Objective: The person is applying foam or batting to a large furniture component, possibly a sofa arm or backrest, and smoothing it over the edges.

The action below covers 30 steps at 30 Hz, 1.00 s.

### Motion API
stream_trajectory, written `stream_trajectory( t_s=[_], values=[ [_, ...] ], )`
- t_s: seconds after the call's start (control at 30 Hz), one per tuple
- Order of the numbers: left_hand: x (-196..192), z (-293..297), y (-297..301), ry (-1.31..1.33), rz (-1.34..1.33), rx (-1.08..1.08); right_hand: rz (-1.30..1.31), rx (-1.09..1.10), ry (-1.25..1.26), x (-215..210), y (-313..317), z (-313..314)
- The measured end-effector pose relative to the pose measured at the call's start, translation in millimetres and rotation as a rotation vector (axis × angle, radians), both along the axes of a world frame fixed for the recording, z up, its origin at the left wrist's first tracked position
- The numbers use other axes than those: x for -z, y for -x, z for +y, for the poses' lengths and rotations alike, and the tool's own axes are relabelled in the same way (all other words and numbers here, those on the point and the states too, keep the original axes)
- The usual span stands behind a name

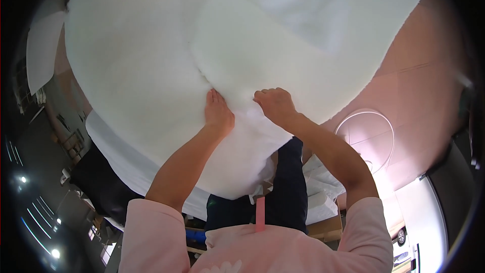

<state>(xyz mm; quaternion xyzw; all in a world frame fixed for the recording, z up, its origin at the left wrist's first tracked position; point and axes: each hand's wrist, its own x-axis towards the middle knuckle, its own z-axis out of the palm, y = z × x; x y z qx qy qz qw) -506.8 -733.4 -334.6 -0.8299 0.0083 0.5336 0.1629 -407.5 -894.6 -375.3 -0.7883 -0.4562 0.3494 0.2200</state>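
Note:
A broad sheet of soft white wadding [136,71] spreads out in front of me and fills most of the view. An upper layer of wadding [242,40] overlaps it, its edge running down toward my hands. My left hand [219,112] lies flat on the wadding beside the lower end of that edge, fingers stretched out and close together. To its right, my right hand [278,105] has its fingers curled in a pinch on the upper wadding layer. Its fingertips are partly hidden. Below my hands, the sheet's near part hangs in folds toward my lap.
Beyond the sheet's right edge is a reddish-brown surface [409,81] with a thin white hoop [393,136] on it. Black material [103,172] hangs at the lower left, next to a white cloth layer [116,144]. Crumpled clear plastic [321,184] lies right of my leg.

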Motion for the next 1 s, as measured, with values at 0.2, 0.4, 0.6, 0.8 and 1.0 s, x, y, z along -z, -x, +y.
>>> stream_trajectory(
  t_s=[0.2,0.4,0.6,0.8,1.0],
  values=[
    [-17,-13,18,0.063,-0.225,-0.126,-0.081,0.245,-0.192,-9,64,25],
    [-18,-31,29,0.155,-0.104,-0.053,0.001,-0.035,-0.099,13,34,46],
    [-13,-22,52,0.287,-0.365,-0.122,0.296,-0.1,0.122,11,11,55],
    [-8,-44,28,0.154,-0.096,0.004,0.288,-0.23,0.189,14,18,39],
    [2,-41,27,0.088,-0.063,0.011,0.152,-0.362,0.179,2,6,-21]
  ],
)
